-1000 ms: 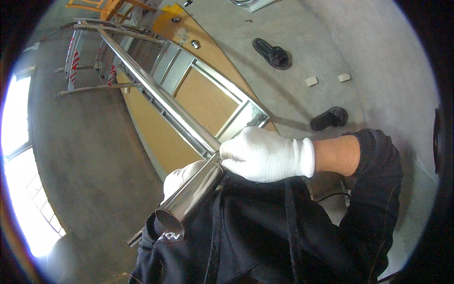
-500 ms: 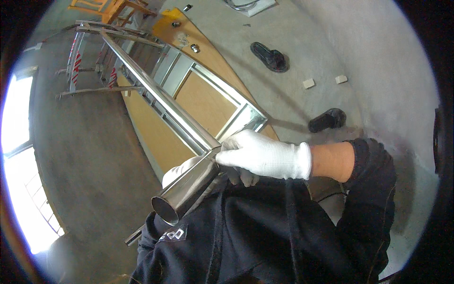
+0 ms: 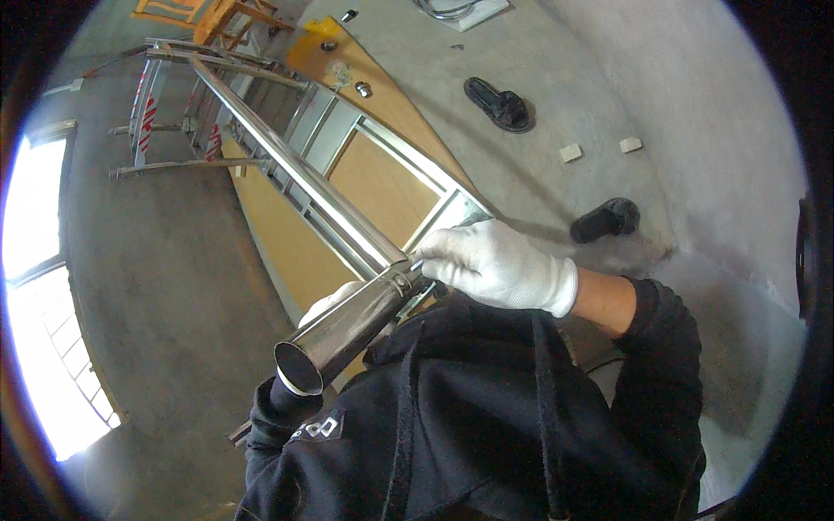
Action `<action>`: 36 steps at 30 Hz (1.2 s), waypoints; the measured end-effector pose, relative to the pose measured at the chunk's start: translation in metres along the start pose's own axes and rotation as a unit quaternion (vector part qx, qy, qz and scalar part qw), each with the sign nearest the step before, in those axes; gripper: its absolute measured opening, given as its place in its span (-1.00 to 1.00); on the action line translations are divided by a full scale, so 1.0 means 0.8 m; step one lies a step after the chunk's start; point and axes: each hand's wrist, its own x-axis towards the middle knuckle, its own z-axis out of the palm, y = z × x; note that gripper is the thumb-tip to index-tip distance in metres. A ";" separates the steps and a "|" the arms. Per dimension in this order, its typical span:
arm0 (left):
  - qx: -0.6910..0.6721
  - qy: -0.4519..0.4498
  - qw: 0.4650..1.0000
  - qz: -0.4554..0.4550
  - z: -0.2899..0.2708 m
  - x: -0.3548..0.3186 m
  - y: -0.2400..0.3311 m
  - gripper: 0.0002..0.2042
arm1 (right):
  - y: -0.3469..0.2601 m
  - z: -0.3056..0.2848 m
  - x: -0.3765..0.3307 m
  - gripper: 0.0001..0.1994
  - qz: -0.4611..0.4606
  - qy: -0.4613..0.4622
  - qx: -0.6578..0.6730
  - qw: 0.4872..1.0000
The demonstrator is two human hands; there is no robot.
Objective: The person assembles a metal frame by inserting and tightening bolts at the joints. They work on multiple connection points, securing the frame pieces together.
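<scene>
A wide, shiny steel pipe [image 3: 347, 330] slants in front of my chest, its open end turned down toward the lower left. Behind it, my left hand [image 3: 330, 301] in a white glove wraps round its far side; the fingers are mostly hidden. A longer, slimmer steel tube [image 3: 300, 169] runs from the pipe's upper end to the far upper left. How the two meet is unclear. Around the upper end sits a thin ring-like band [image 3: 400, 281]. My right hand [image 3: 499, 267], also white-gloved, pinches with thumb and fingertips beside this joint; what is between them is too small to name.
Beneath the tube, a metal frame [image 3: 408, 156] lies on a wooden board [image 3: 417, 122]. A ladder-like stand with striped legs [image 3: 143, 122] is at the far left, near a wooden chair [image 3: 213, 17]. Black slippers [image 3: 499, 104] and pale blocks [image 3: 570, 153] lie on the floor.
My right hand has shifted right and slightly up, from wrapping the pipe's upper end to a fingertip pinch, uncovering the band. The pipe's lower end has moved slightly up and left.
</scene>
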 end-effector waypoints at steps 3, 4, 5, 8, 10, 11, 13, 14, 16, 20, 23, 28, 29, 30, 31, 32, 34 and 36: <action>-0.004 -0.006 1.000 -0.007 0.004 0.000 0.007 -0.60 | 0.004 0.005 0.001 -0.83 -0.082 0.016 -0.093 0.992; -0.003 -0.002 1.000 -0.009 0.005 0.001 0.009 -0.60 | 0.000 0.000 0.001 -0.83 -0.078 -0.031 -0.125 0.989; 0.011 0.009 1.000 -0.010 0.010 0.001 0.014 -0.60 | 0.002 0.000 0.002 -0.82 -0.088 -0.031 -0.136 0.986; 0.005 0.041 0.999 0.009 0.013 -0.002 0.003 -0.63 | 0.005 0.001 0.006 -0.81 -0.118 -0.037 -0.165 0.979; 0.024 0.061 0.998 0.021 0.017 0.000 0.004 -0.66 | 0.004 -0.003 0.008 -0.80 -0.137 -0.041 -0.181 0.973; 0.051 0.071 0.996 0.024 0.023 0.001 0.010 -0.67 | 0.007 -0.002 0.009 -0.82 -0.163 -0.034 -0.195 0.967; 0.104 0.088 0.990 0.030 0.031 0.004 0.020 -0.68 | 0.016 -0.001 0.015 -0.84 -0.215 -0.021 -0.223 0.951; 0.129 0.096 0.987 0.031 0.034 0.005 0.023 -0.68 | 0.017 -0.004 0.019 -0.84 -0.242 -0.023 -0.233 0.942; 0.196 0.114 0.973 0.031 0.042 0.006 0.033 -0.69 | 0.019 -0.012 0.029 -0.83 -0.293 -0.027 -0.255 0.921; 0.214 0.133 0.967 0.030 0.038 0.007 0.019 -0.71 | 0.025 -0.018 0.045 -0.83 -0.348 -0.051 -0.237 0.906; 0.200 0.111 0.973 0.025 0.031 0.008 0.017 -0.73 | 0.027 -0.017 0.047 -0.83 -0.363 -0.054 -0.244 0.898; 0.042 0.090 0.991 -0.090 0.029 0.004 0.031 -0.75 | 0.028 -0.016 0.050 -0.80 -0.375 -0.065 -0.225 0.897; 0.056 0.083 0.993 -0.068 0.028 0.005 0.028 -0.75 | 0.026 -0.017 0.049 -0.78 -0.371 -0.071 -0.224 0.898; 0.079 0.082 0.992 -0.053 0.027 0.003 0.028 -0.75 | 0.022 -0.017 0.050 -0.79 -0.352 -0.095 -0.218 0.905; 0.102 0.081 0.991 -0.037 0.028 0.002 0.028 -0.74 | 0.017 -0.019 0.048 -0.79 -0.321 -0.106 -0.213 0.917; 0.133 0.081 0.987 -0.028 0.029 0.001 0.029 -0.74 | 0.010 -0.020 0.044 -0.80 -0.290 -0.117 -0.208 0.927; 0.164 0.078 0.983 -0.016 0.029 0.004 0.021 -0.73 | 0.005 -0.019 0.038 -0.86 -0.220 -0.131 -0.174 0.951; 0.177 0.081 0.981 -0.010 0.027 0.005 0.018 -0.72 | -0.005 -0.010 0.034 -0.85 -0.063 -0.130 -0.045 0.988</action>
